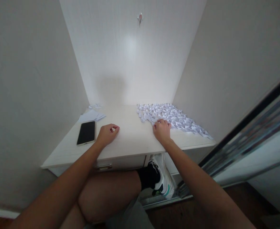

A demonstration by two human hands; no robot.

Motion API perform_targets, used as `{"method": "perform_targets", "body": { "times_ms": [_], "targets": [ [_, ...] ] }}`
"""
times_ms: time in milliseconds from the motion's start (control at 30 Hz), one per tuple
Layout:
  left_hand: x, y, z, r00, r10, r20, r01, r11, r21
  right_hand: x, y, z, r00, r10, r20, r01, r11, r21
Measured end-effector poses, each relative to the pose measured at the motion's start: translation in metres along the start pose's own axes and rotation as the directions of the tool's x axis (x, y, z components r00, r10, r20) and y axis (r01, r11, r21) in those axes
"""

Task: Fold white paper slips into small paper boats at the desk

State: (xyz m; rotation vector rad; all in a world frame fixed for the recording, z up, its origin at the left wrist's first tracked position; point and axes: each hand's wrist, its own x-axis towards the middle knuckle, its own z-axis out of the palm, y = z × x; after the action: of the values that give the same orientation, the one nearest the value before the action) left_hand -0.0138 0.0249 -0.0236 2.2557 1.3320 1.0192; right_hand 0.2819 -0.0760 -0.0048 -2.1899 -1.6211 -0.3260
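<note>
My left hand (pixel 108 133) is on the white tabletop (pixel 132 136), right of the phone. Its fingers are curled with thumb and forefinger tips together, and a small pale gap shows inside the curl; whether it holds anything is unclear. At the near edge of a broad spread of small folded white paper pieces (pixel 173 115) rests my right hand (pixel 162 128). Its fingers bend down toward the pieces, and the tips are partly hidden, so I cannot see what is in them.
A phone (pixel 87 133) with a dark screen lies at the left. Behind it are flat white paper sheets (pixel 91 115) and a few small paper bits (pixel 95 106) in the corner. Walls close in both sides and the back. Below is a drawer handle (pixel 103 167) and a raised shoe (pixel 164 178).
</note>
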Motion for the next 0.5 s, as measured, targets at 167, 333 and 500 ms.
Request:
{"method": "perform_targets", "body": {
  "times_ms": [167,333,500],
  "targets": [
    [-0.008,0.007,-0.007,0.998,0.042,0.039,-0.043,0.998,0.035,-0.002,-0.005,-0.009,1.0,0.011,-0.023,-0.01,1.0,0.012],
    [-0.026,0.01,-0.016,0.998,0.055,0.036,-0.057,0.996,0.067,-0.076,-0.002,-0.014,0.985,-0.029,-0.171,0.039,0.998,0.056],
    [-0.013,-0.002,-0.052,0.995,0.0,-0.096,0.017,0.986,0.167,-0.254,0.008,-0.008,0.931,-0.081,-0.355,0.136,0.982,0.134]
  ]
}}
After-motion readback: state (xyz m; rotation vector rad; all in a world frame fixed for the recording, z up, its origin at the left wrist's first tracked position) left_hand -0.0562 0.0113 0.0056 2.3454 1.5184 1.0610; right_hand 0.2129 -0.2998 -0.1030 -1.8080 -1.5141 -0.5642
